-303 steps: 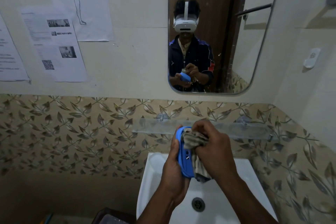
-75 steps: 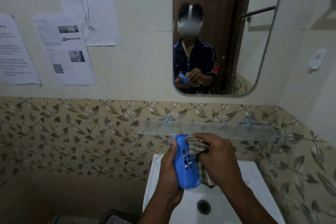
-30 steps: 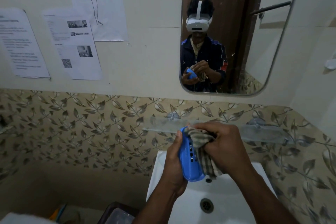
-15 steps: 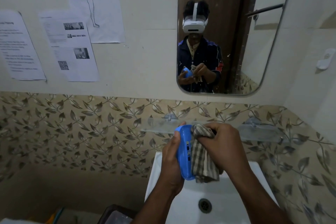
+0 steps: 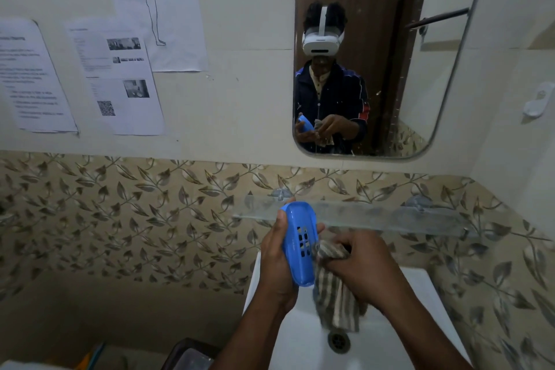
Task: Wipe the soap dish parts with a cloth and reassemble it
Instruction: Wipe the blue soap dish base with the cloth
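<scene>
Cloth (image 5: 336, 288) now dropped beside blue soap dish part (image 5: 300, 246), bunched in right hand (image 5: 360, 270); left hand (image 5: 277, 261) still gripping part.

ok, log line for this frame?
phase: wiping | left hand: holds blue soap dish part | right hand: striped cloth at its edge | over sink

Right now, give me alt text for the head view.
Over a white sink, the left hand holds a blue slotted soap dish part upright while the right hand grips a striped cloth beside it. A mirror and papers hang on the wall above.
</scene>
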The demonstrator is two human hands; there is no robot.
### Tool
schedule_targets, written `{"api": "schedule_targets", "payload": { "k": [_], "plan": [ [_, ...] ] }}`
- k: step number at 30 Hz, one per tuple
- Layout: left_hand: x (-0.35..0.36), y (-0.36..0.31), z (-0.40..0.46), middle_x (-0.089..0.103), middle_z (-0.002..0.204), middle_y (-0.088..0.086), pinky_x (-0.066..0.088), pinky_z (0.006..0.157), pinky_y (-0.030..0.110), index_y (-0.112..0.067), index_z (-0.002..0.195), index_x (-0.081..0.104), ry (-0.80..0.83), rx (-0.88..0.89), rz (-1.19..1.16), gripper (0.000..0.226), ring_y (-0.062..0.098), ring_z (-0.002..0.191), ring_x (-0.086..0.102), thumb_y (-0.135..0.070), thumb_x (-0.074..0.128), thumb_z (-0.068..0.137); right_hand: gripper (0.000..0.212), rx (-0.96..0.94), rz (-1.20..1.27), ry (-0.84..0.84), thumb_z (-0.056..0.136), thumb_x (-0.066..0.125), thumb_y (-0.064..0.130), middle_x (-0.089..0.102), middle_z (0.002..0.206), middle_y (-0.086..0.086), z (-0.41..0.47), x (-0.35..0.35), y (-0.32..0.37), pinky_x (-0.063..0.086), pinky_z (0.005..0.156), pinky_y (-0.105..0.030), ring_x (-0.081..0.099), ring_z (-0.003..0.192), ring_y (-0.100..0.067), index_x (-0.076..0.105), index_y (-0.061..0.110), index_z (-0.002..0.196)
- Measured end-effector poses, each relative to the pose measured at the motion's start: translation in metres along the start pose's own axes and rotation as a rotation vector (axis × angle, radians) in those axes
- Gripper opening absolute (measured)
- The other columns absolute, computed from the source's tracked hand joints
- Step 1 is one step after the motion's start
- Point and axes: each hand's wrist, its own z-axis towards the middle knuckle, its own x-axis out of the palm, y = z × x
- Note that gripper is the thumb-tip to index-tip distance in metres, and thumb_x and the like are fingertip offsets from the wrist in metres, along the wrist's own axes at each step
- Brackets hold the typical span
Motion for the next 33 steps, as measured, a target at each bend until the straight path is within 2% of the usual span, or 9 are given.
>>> {"api": "schedule_targets", "payload": {
  "k": [2, 4, 7, 10, 15, 19, 24, 29, 33],
  "plan": [
    [-0.002, 0.001, 0.000, 0.070, 0.120, 0.023, 0.059, 0.083, 0.043, -0.010, 0.134, 0.059, -0.008, -0.004, -0.002, 0.072, 0.034, 0.108, 0.069, -0.060, 0.057, 0.083, 0.019, 0.007, -0.002, 0.078, 0.074, 0.075, 0.025, 0.066, 0.056, 0.009, -0.006, -0.001, -0.001, 0.040, 0.044, -0.011, 0.060, 0.051, 0.002, 0.067, 0.027, 0.057],
    [0.000, 0.004, -0.002, 0.070, 0.116, 0.024, 0.059, 0.084, 0.046, -0.007, 0.128, 0.064, 0.003, -0.021, -0.013, 0.072, 0.035, 0.103, 0.070, -0.062, 0.058, 0.081, 0.009, -0.006, 0.003, 0.070, 0.075, 0.073, 0.025, 0.069, 0.062, 0.010, -0.002, -0.005, 0.003, 0.043, 0.047, -0.009, 0.063, 0.057, 0.004, 0.072, 0.031, 0.067],
    [0.007, 0.014, -0.009, 0.067, 0.120, 0.028, 0.050, 0.096, 0.057, -0.010, 0.119, 0.070, 0.041, -0.060, -0.013, 0.062, 0.041, 0.107, 0.065, -0.060, 0.056, 0.085, 0.018, -0.071, 0.005, -0.163, 0.077, 0.070, 0.017, 0.072, 0.076, 0.014, 0.012, -0.010, 0.011, 0.044, 0.057, -0.005, 0.064, 0.068, 0.006, 0.076, 0.029, 0.088],
    [0.011, 0.018, -0.011, 0.071, 0.119, 0.020, 0.058, 0.089, 0.048, -0.015, 0.115, 0.074, 0.110, -0.104, -0.087, 0.052, 0.035, 0.108, 0.068, -0.054, 0.048, 0.092, 0.029, -0.209, -0.019, -0.253, 0.074, 0.069, 0.004, 0.072, 0.086, 0.011, 0.015, -0.009, 0.019, 0.044, 0.069, -0.004, 0.061, 0.075, 0.005, 0.076, 0.023, 0.094],
    [0.007, 0.023, -0.011, 0.077, 0.100, 0.010, 0.060, 0.071, 0.032, -0.014, 0.103, 0.079, 0.091, -0.099, -0.146, 0.043, 0.022, 0.091, 0.075, -0.046, 0.053, 0.090, 0.045, -0.460, -0.035, -0.142, 0.062, 0.068, -0.011, 0.067, 0.092, 0.004, 0.004, 0.000, 0.019, 0.049, 0.076, -0.014, 0.061, 0.083, -0.003, 0.075, 0.013, 0.099],
    [0.005, 0.029, -0.008, 0.078, 0.092, 0.006, 0.060, 0.069, 0.027, -0.018, 0.093, 0.082, 0.065, -0.089, -0.147, 0.037, 0.017, 0.085, 0.075, -0.041, 0.053, 0.089, 0.040, -0.390, -0.109, -0.126, 0.067, 0.068, -0.007, 0.065, 0.091, 0.002, 0.010, -0.003, 0.024, 0.051, 0.077, -0.024, 0.060, 0.083, -0.011, 0.074, 0.013, 0.102],
    [-0.003, 0.019, -0.006, 0.076, 0.103, 0.017, 0.061, 0.076, 0.036, -0.010, 0.104, 0.078, 0.108, -0.122, -0.100, 0.052, 0.028, 0.093, 0.074, -0.053, 0.054, 0.088, 0.022, -0.357, -0.218, 0.020, 0.072, 0.068, 0.012, 0.055, 0.084, 0.008, -0.002, -0.002, 0.026, 0.053, 0.070, -0.029, 0.055, 0.074, -0.005, 0.072, 0.024, 0.089],
    [0.008, 0.016, -0.007, 0.078, 0.100, 0.011, 0.061, 0.072, 0.030, -0.017, 0.097, 0.081, 0.118, -0.134, -0.104, 0.042, 0.022, 0.093, 0.076, -0.047, 0.052, 0.088, 0.038, -0.357, -0.102, -0.131, 0.071, 0.069, -0.002, 0.060, 0.089, 0.006, 0.014, -0.008, 0.029, 0.050, 0.071, -0.018, 0.058, 0.079, -0.006, 0.074, 0.018, 0.102],
    [0.001, 0.018, -0.008, 0.076, 0.104, 0.017, 0.062, 0.076, 0.036, -0.012, 0.100, 0.080, 0.121, -0.160, -0.095, 0.048, 0.028, 0.094, 0.075, -0.050, 0.055, 0.085, 0.030, -0.313, -0.147, -0.023, 0.070, 0.071, 0.010, 0.060, 0.085, 0.012, 0.004, -0.004, 0.017, 0.051, 0.071, -0.021, 0.058, 0.077, -0.001, 0.073, 0.028, 0.094]
  ]
}}
